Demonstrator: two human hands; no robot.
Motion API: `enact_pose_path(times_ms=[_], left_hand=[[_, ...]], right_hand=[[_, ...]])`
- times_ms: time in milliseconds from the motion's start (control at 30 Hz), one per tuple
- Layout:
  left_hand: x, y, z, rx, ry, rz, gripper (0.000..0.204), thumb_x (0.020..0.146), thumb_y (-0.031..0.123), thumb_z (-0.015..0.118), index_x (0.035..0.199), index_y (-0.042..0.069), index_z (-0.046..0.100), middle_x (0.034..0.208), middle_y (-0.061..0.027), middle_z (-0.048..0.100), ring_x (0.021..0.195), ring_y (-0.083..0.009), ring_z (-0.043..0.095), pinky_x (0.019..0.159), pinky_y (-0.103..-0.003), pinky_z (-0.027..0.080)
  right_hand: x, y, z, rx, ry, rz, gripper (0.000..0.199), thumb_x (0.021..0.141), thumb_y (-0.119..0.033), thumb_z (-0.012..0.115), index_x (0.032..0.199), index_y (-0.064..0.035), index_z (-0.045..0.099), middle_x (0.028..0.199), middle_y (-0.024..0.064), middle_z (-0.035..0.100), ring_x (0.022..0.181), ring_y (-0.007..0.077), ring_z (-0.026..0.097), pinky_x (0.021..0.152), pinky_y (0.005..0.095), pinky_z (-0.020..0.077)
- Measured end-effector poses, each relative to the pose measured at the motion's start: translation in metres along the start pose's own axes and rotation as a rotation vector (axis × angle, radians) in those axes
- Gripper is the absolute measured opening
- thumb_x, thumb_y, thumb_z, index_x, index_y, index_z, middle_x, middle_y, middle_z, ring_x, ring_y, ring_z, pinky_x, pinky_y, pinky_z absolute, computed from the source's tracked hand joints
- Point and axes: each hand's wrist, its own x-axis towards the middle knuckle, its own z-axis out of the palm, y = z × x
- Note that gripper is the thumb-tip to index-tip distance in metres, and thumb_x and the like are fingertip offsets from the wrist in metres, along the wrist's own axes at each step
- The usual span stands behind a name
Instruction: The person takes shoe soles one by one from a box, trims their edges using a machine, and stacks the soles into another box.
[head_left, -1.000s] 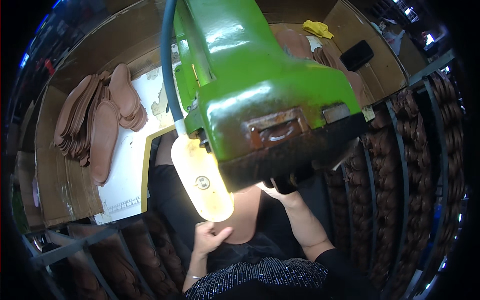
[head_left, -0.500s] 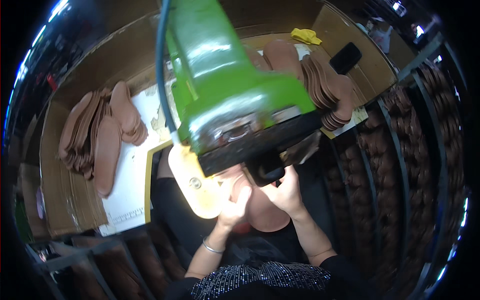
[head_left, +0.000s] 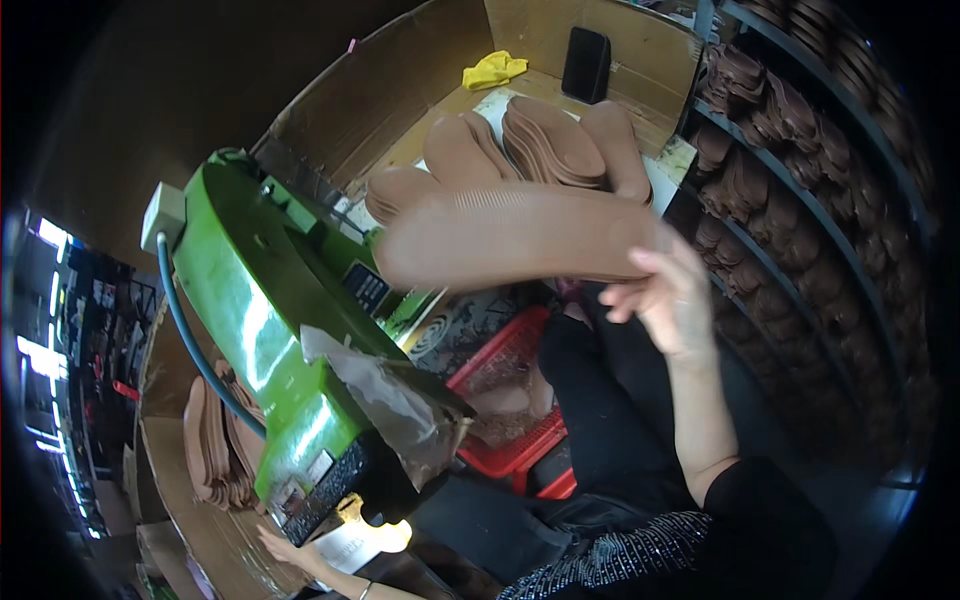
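Note:
My right hand (head_left: 672,300) grips one end of a brown shoe insole (head_left: 500,238), which it holds up flat, its ribbed surface smeared by motion. Behind that insole lie stacks of similar brown insoles (head_left: 555,145) on the table at the far side. My left hand (head_left: 287,550) is low at the left, beside the head of a green machine (head_left: 240,310); its fingers are stretched out and no held thing shows. Just beyond this hand stands another stack of insoles (head_left: 220,445), partly hidden by the machine. A lit, pale plate (head_left: 365,535) shows under the machine head.
A red plastic basket (head_left: 515,450) with scraps sits below the table, near my knees. Cardboard walls (head_left: 380,100) surround the table, with a yellow cloth (head_left: 495,70) and a black phone-like slab (head_left: 586,65) by them. Racks (head_left: 780,160) full of insoles line the right.
My view has turned to the right. My hands, earlier together under the machine head, are now apart: the right has lifted an insole toward the far stacks, the left sits lower left.

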Motion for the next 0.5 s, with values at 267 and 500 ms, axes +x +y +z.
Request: enact_pose_path(times_ms=[267,500], left_hand=[[-0.010,0.056,-0.001,-0.339,-0.277,-0.305,0.059,0.076,0.014,0.066,0.127,-0.005,0.042,0.124,-0.0185,0.050,0.116,-0.0278,0.047,0.100,-0.033,0.034],[-0.037,0.193,-0.122,-1.171,-0.253,-0.468,0.073,0.062,0.019,0.077,0.121,0.001,0.039,0.109,-0.0138,0.051,0.101,-0.0244,0.054,0.085,-0.033,0.048]], right_hand=[[0.079,0.125,0.089,0.705,-0.183,0.385,0.029,0.092,-0.008,0.043,0.114,0.0099,0.045,0.103,0.0252,0.056,0.094,0.0294,0.060,0.085,0.0382,0.0516],[0.049,0.146,0.054,0.236,-0.353,0.561,0.041,0.090,-0.015,0.051,0.123,0.0057,0.038,0.121,0.0220,0.049,0.106,0.0294,0.055,0.091,0.0397,0.0474]])
